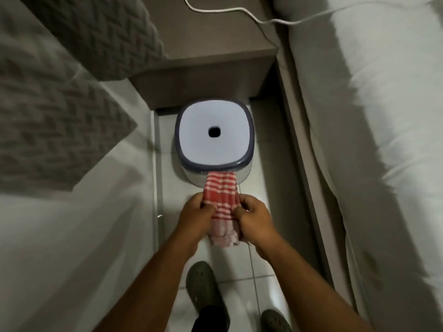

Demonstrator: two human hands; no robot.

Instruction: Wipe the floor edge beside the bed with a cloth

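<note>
A red and white checked cloth (221,195) hangs bunched between both my hands, above the white tiled floor (261,192). My left hand (195,215) grips its left side and my right hand (254,218) grips its right side. The cloth's far end reaches the near rim of a white stool with a grey rim (213,135). The bed on the right (374,140) has white bedding, and its pale frame edge (304,168) runs along the narrow floor strip. A second bed on the left (72,212) borders the strip's other side.
A grey-brown bedside cabinet (206,75) closes the far end of the strip, with a white cable (254,17) lying across it. Grey quilted pillows (55,111) lie on the left bed. My feet in grey clogs (203,288) stand on the tiles.
</note>
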